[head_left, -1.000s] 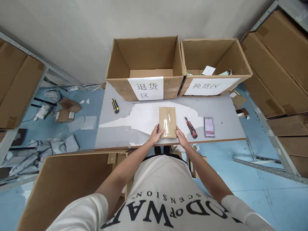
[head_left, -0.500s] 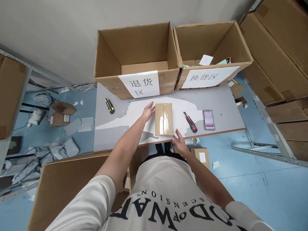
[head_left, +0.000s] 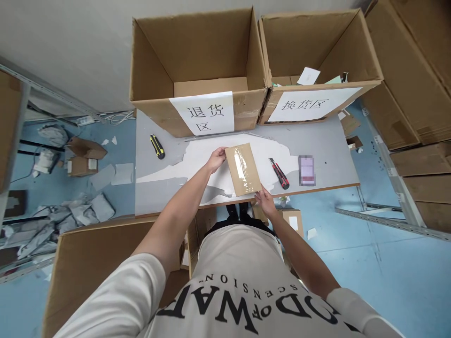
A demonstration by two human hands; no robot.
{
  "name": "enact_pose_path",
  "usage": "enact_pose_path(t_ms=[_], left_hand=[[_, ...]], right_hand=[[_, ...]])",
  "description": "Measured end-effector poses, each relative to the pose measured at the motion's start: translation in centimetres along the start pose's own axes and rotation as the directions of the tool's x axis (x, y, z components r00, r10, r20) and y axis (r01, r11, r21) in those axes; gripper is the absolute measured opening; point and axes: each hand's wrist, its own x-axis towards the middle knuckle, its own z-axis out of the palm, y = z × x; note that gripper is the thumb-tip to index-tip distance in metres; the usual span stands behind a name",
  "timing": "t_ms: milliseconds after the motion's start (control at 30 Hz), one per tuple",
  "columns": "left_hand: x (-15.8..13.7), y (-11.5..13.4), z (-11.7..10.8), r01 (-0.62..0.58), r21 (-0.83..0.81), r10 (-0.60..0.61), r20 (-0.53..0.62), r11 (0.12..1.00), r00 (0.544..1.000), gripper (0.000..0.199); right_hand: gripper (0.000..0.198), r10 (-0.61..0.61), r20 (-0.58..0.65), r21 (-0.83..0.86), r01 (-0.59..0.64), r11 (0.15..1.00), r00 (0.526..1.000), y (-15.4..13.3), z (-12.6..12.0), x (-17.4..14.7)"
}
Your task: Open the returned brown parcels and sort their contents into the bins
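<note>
A small brown cardboard box (head_left: 244, 170) with shiny clear tape down its middle is between my hands, turned slightly askew over the table (head_left: 324, 164). My left hand (head_left: 217, 159) grips its upper left corner. At the lower right corner, my right hand (head_left: 265, 200) has its fingers closed on the edge. To the right of the box lies a red and black utility knife (head_left: 279, 173) with some blade showing. A yellow and black utility knife (head_left: 157, 146) rests at the table's left.
Two large open cartons stand along the table's back: a left carton (head_left: 155, 110) and a right carton (head_left: 366, 87) with papers inside. A blurred purple item (head_left: 307, 171) lies at the right. Another large carton (head_left: 105, 263) is below at my left. Stacked boxes (head_left: 398, 108) rise at right.
Both hands have closed on the cardboard box, which has rotated from straight to slanted and seems slightly raised. The camera view has shifted a little.
</note>
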Motion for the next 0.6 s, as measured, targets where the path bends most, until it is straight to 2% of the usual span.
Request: enact_pose_path(t_ms=[100, 233, 400, 600], left_hand=[[-3.2, -0.4, -1.2, -0.103, 0.078, 0.106, -0.038, 0.992, 0.994, 0.029], [-8.5, -2.1, -2.0, -0.135, 0.193, 0.162, -0.132, 0.972, 0.978, 0.033], [-14.0, -5.5, -0.2, -0.072, 0.205, 0.134, -0.304, 0.976, 0.943, 0.038], [-16.2, -7.6, 1.5, -0.014, 0.194, 0.091, -0.392, 0.981, 0.915, 0.036]], right_hand=[[0.08, -0.073, -0.021, -0.051, 0.071, 0.996, 0.997, -1.3, -1.4, 1.6], [0.074, -0.125, -0.003, -0.137, 0.123, 0.983, 0.992, -4.3, -3.1, 4.9], [0.066, -0.115, 0.094, -0.194, 0.131, 0.972, 0.989, -7.5, -3.0, 8.7], [0.061, -0.112, 0.137, -0.271, 0.147, 0.951, 0.984, -7.7, -2.0, 9.8]])
